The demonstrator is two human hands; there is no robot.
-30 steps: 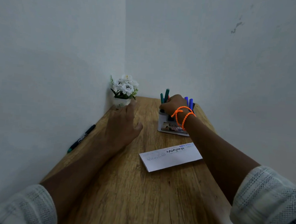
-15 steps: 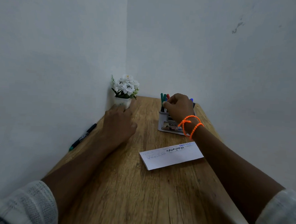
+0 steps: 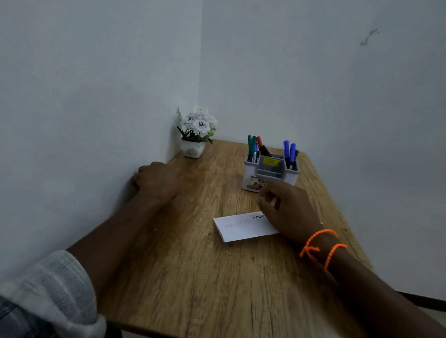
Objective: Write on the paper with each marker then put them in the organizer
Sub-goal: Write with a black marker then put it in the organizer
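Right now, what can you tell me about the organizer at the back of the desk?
The organizer is a small white and grey caddy, plastic by its look, standing upright on the wooden desk toward the far right. It has side compartments and a middle section bearing a yellow sticker. Green, red and blue markers stand in the left compartment, blue ones in the right. The right hand hangs in front and hides its lower front; contact cannot be told.

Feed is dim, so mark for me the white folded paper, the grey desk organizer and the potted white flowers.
white folded paper [image 3: 235, 230]: head view, bare left half.
grey desk organizer [image 3: 250, 171]: head view, front left wall.
potted white flowers [image 3: 199, 123]: head view, blossoms.
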